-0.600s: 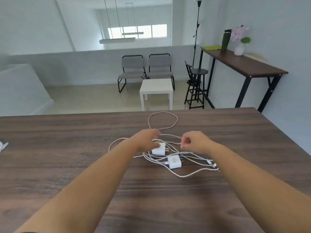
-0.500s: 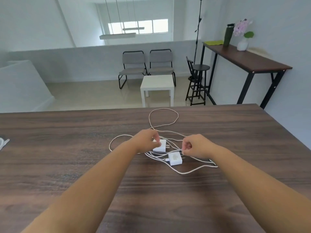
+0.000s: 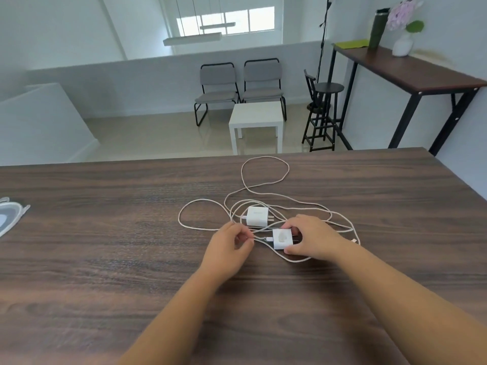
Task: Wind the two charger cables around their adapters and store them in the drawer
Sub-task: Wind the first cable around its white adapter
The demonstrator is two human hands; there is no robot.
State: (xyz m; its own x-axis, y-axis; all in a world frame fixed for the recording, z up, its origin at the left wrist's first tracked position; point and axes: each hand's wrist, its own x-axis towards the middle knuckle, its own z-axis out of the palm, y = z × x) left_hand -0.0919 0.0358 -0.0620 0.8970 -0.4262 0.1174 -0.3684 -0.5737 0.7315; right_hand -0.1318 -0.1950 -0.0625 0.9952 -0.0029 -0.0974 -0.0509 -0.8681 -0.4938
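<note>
Right hand (image 3: 312,239) grips the near adapter (image 3: 282,238) mid-counter (image 3: 105,259) — fingers (image 3: 291,226) curled over its far side, thumb on the near edge. Left hand (image 3: 229,246) pinches a cable (image 3: 263,177) just at the adapter's 9 o'clock. Second adapter (image 3: 257,216) lies untouched at 11 o'clock — cables tangled around both.

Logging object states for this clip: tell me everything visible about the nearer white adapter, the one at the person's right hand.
The nearer adapter is a small white block, plastic by its look, lying flat on the dark wood-grain table with a pale grey mark on its top face. Its prongs point right, under the right hand, whose fingers and thumb grip it. A white cable is plugged into its left side and runs toward the left hand. Loose cable loops surround it, unwound.
</note>
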